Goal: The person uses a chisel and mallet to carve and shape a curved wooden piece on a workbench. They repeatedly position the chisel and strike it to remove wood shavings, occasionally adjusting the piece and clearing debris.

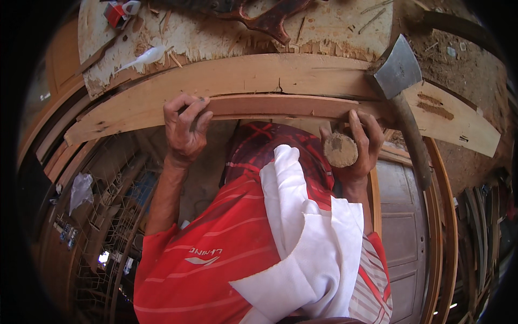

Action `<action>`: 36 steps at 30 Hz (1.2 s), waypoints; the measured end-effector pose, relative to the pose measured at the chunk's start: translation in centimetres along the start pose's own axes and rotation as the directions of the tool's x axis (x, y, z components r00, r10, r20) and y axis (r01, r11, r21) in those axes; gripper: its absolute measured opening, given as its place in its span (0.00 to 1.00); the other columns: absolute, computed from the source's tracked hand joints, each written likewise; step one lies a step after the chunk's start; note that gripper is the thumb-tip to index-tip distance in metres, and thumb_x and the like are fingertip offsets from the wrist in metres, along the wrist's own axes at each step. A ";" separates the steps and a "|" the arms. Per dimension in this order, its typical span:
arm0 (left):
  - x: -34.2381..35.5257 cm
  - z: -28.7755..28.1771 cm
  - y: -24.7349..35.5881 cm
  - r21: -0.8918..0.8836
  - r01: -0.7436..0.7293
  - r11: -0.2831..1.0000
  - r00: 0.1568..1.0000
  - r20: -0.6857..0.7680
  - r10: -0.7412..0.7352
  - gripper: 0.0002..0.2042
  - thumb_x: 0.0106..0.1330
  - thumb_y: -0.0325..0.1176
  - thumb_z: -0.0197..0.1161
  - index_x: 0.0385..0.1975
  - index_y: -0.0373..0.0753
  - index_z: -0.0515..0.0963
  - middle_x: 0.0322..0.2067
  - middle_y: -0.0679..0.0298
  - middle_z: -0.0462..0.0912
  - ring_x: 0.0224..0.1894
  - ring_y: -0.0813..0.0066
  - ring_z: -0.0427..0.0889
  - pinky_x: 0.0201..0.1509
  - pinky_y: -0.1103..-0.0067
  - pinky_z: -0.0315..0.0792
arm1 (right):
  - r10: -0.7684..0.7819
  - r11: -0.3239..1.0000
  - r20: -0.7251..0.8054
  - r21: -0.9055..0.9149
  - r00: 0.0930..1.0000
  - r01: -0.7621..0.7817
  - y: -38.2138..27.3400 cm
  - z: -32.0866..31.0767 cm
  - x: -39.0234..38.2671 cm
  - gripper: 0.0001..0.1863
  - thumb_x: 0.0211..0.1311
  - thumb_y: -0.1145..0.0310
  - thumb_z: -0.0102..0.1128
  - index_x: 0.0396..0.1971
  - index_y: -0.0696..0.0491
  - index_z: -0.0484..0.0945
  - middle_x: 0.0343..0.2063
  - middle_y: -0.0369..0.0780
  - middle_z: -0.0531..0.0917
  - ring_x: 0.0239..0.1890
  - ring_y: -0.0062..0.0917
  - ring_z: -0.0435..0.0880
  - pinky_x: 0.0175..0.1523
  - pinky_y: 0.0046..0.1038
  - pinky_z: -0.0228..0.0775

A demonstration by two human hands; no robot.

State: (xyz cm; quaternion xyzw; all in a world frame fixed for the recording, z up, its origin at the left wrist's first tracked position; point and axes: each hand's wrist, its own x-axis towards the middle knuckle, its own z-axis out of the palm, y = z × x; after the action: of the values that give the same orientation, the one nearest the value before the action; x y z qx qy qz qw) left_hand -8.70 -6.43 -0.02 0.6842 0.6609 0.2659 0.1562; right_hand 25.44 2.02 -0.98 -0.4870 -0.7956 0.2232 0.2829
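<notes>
A narrow reddish-brown wooden strip (280, 106) lies lengthwise along the near edge of a long pale plank (237, 75). At its left end, my left hand (186, 129) is closed, with thumb and fingers pinching the strip. My right hand (362, 140) curls around a round wooden piece (341, 150) whose rough, cut end faces up. The tips of that hand's fingers rest by the right part of the strip. An axe (399, 73) lies across the plank to the right, its wooden handle pointing toward me; part of the strip runs near its head.
A worn board (216, 35) lies beyond the plank, holding a saw with a reddish handle (267, 21), a white nozzle-tipped bottle (148, 56) and a small red-and-white item (117, 13). A panelled door (399, 216) stands low right. Wire racking (108, 216) is at left.
</notes>
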 end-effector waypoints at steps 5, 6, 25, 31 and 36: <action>0.1 -0.2 0.0 -0.030 0.012 0.999 1.000 0.010 -0.012 0.17 0.65 0.26 0.72 0.53 0.39 0.81 0.47 0.58 0.77 0.50 0.62 0.77 0.56 0.69 0.73 | 0.019 1.000 -0.026 0.010 0.999 -0.019 -0.2 0.2 -0.1 0.37 0.45 0.68 0.86 0.58 0.57 0.79 0.53 0.45 0.77 0.52 0.38 0.81 0.52 0.37 0.78; 0.3 -0.2 0.2 -0.040 0.026 0.999 0.999 0.027 -0.025 0.17 0.65 0.26 0.72 0.53 0.38 0.81 0.47 0.58 0.77 0.50 0.62 0.77 0.55 0.69 0.73 | 0.008 1.000 -0.030 0.005 1.000 -0.008 -0.1 0.2 0.0 0.37 0.45 0.68 0.86 0.58 0.57 0.80 0.53 0.46 0.77 0.52 0.38 0.81 0.52 0.37 0.78; 1.2 -1.3 -0.8 -0.136 0.009 0.991 0.996 0.093 0.003 0.12 0.72 0.21 0.61 0.53 0.32 0.79 0.48 0.52 0.75 0.52 0.57 0.77 0.57 0.66 0.73 | 0.045 0.996 -0.066 0.077 0.997 -0.040 -1.8 -0.6 1.4 0.32 0.46 0.72 0.74 0.54 0.59 0.76 0.54 0.52 0.76 0.57 0.48 0.79 0.61 0.41 0.76; 2.2 0.7 -0.5 -0.120 -0.103 0.987 0.992 0.060 0.110 0.14 0.71 0.21 0.59 0.55 0.32 0.77 0.49 0.50 0.75 0.54 0.52 0.75 0.58 0.61 0.71 | 0.056 0.998 -0.138 0.039 0.989 -0.051 -1.2 -0.6 0.3 0.32 0.45 0.69 0.77 0.53 0.58 0.76 0.53 0.49 0.76 0.59 0.46 0.77 0.62 0.40 0.74; 2.1 -0.1 0.5 -0.058 -0.191 0.980 0.978 0.080 0.195 0.16 0.66 0.19 0.58 0.54 0.32 0.79 0.48 0.49 0.75 0.53 0.49 0.73 0.60 0.59 0.68 | 0.056 0.997 -0.169 0.055 0.984 -0.047 -1.6 0.2 -0.2 0.34 0.47 0.67 0.79 0.56 0.57 0.76 0.55 0.50 0.76 0.60 0.46 0.78 0.64 0.40 0.73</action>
State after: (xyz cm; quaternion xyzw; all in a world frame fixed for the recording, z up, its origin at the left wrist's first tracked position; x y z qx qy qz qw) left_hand -8.33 -4.40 0.69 0.7515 0.5774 0.2671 0.1749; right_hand 24.32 1.10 -0.15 -0.5174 -0.7496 0.2083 0.3564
